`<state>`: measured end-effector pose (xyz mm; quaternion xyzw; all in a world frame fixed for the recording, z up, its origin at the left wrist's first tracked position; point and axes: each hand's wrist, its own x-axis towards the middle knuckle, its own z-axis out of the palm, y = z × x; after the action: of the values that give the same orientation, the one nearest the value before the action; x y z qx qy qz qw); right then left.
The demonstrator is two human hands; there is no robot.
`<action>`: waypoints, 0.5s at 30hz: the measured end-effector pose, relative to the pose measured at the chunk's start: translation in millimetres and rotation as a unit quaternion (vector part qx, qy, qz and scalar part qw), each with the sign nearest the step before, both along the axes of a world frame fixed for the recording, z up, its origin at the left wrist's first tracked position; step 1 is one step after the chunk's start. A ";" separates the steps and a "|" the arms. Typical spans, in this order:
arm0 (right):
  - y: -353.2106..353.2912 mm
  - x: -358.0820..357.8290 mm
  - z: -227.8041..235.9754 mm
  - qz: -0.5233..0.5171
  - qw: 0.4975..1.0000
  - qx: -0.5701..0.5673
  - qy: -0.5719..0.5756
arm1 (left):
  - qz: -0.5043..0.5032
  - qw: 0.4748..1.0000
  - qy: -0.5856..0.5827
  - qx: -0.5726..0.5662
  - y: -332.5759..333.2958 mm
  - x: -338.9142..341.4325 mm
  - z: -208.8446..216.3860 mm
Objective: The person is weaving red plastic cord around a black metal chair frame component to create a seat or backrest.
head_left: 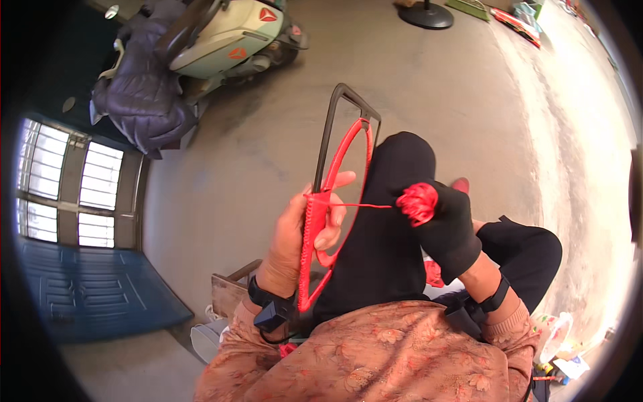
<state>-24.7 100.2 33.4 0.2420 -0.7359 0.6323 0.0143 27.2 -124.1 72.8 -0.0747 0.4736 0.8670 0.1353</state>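
My left hand (289, 231) grips a black rectangular frame (326, 144) by its long side, above my left thigh. Red cord wrapping (310, 258) covers the near part of that frame in tight turns. Inside the frame sits a ring (343, 146), also covered in red. From the wrapped side a single red strand (365, 206) runs across to a bundle of red cord (418, 204). My right hand (450, 231), in a black glove, is closed round this bundle over my knees. The glove hides most of its fingers.
A pale scooter (228, 43) with a dark padded cover (147, 100) stands at the far left. A blue door panel (94, 288) lies below a barred window (70, 181). Beside my left forearm is a wooden stool (228, 291); a round black base (426, 17) stands far ahead.
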 end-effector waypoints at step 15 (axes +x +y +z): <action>-73.8 27.0 54.0 0.078 0.940 0.127 0.306 | 0.082 0.997 -0.004 -0.008 2.9 43.2 32.2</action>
<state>2.3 26.4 87.4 0.4804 -0.7489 0.4281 0.1584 70.4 -121.1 105.0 -0.1174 0.4720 0.8713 0.0652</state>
